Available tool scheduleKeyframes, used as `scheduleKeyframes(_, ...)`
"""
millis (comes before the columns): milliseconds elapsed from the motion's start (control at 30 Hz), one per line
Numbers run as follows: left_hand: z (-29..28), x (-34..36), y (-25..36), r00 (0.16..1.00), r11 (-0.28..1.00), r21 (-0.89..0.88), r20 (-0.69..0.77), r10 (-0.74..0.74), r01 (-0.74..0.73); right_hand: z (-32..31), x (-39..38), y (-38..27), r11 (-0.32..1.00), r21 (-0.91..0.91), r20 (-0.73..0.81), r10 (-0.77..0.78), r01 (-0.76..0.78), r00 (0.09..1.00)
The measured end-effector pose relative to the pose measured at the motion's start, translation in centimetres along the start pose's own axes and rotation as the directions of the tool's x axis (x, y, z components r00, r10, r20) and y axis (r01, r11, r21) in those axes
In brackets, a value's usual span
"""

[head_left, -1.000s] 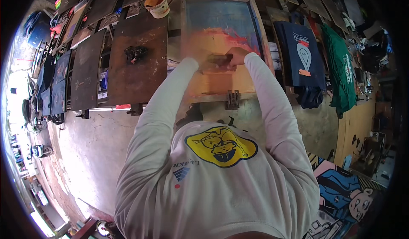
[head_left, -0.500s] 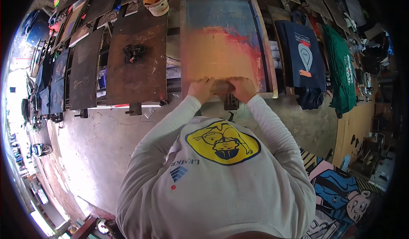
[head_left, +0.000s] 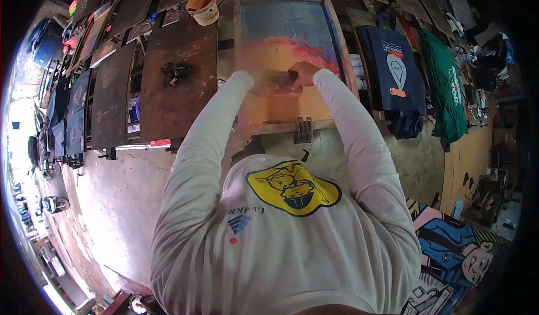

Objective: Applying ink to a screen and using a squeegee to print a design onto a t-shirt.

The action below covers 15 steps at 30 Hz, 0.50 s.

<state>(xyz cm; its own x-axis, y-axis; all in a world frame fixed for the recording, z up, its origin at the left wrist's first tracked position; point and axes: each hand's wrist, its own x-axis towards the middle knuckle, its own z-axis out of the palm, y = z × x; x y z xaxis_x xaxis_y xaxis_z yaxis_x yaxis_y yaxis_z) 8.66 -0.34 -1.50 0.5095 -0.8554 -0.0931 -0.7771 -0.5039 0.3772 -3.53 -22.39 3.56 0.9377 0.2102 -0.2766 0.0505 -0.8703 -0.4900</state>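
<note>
A wooden-framed printing screen [head_left: 292,20] lies in front of me, its mesh blue-grey at the far part and orange with red streaks nearer. My right hand [head_left: 305,75] is closed round the right end of a dark squeegee [head_left: 282,81], held over the orange part. At the squeegee's left end is my left hand [head_left: 257,79], so smeared by motion that its fingers do not show. A metal clamp [head_left: 304,129] stands at the near edge of the frame.
To the left, a dark board [head_left: 179,96] carries a crumpled black lump [head_left: 175,74]. A paint-stained bucket [head_left: 203,9] stands beyond it. On the right hang a navy tote bag [head_left: 396,71] and green cloth bags [head_left: 443,85]. Concrete floor [head_left: 129,203] shows below.
Both hands have moved from the near edge of the screen farther up over the mesh, along with the squeegee. My left hand has become blurred.
</note>
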Motion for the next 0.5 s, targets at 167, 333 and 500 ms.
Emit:
scheduleKeyframes(167,-6.2,0.2,8.7,0.995,0.997,0.034,-0.071,0.072,-0.070,0.8,-2.3,2.8,0.989,-0.093,-0.306,0.082,-0.116,0.948)
scheduleKeyframes(333,4.5,-1.9,-0.6,0.904,0.998,0.027,-0.425,-0.044,0.061,4.4,-1.7,-1.9,0.995,-0.091,-0.399,-0.011,-0.028,0.917)
scheduleKeyframes(500,4.0,-9.2,6.4,0.985,1.000,0.021,-0.170,-0.017,0.021,10.3,-7.7,-3.6,0.985,-0.121,-0.487,0.050,-0.125,0.872)
